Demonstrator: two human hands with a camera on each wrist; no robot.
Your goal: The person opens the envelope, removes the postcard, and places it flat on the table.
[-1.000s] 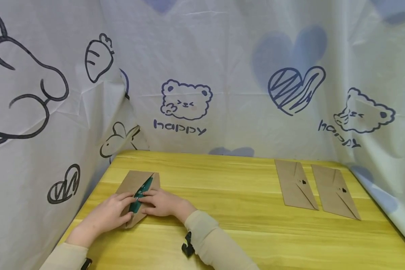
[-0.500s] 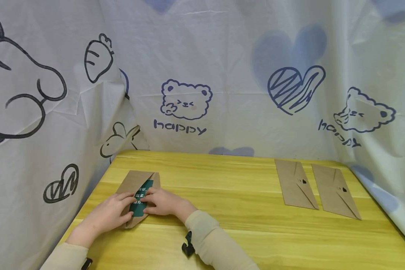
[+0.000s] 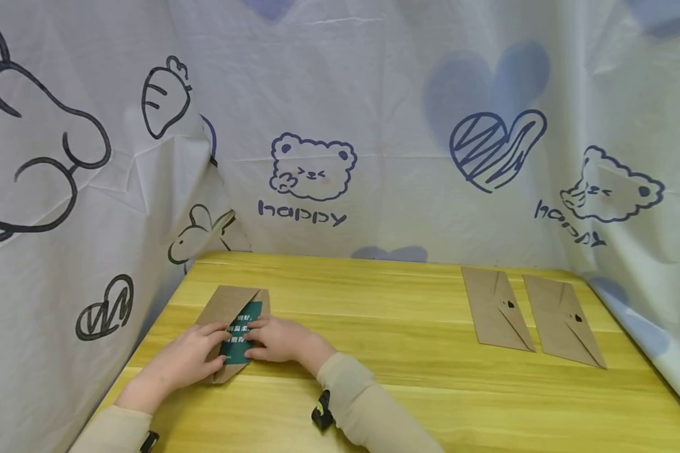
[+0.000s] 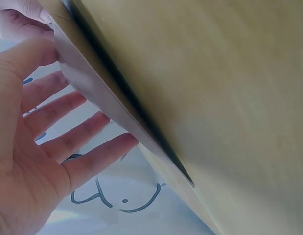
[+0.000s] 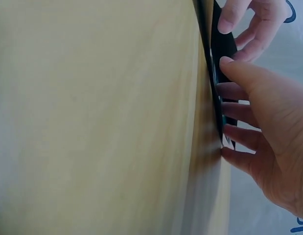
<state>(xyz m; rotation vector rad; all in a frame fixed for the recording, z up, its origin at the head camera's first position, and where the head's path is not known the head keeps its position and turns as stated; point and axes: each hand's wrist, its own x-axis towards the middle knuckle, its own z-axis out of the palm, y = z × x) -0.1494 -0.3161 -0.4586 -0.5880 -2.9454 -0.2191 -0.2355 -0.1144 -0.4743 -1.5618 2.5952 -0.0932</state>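
A brown kraft envelope (image 3: 221,303) lies at the left of the table with its opening toward the right. Partly out of it shows a dark green card (image 3: 237,352) with white printed characters; the rest is hidden under the envelope's paper. My left hand (image 3: 189,355) rests on the envelope's left part, fingers spread and fairly straight in the left wrist view. My right hand (image 3: 280,340) touches the card's right part, and in the right wrist view its fingertips (image 5: 228,131) all press from the same side, thumb apart from the others.
Two closed brown envelopes, a nearer-to-middle envelope (image 3: 490,314) and a far-right envelope (image 3: 558,324), lie side by side at the right of the wooden table (image 3: 374,308). White printed curtains (image 3: 385,189) hang behind and along both sides.
The green card has slid rightward out of the envelope, from a narrow strip to a wide panel with its text showing. My right hand has shifted slightly right; the left hand stays nearly still.
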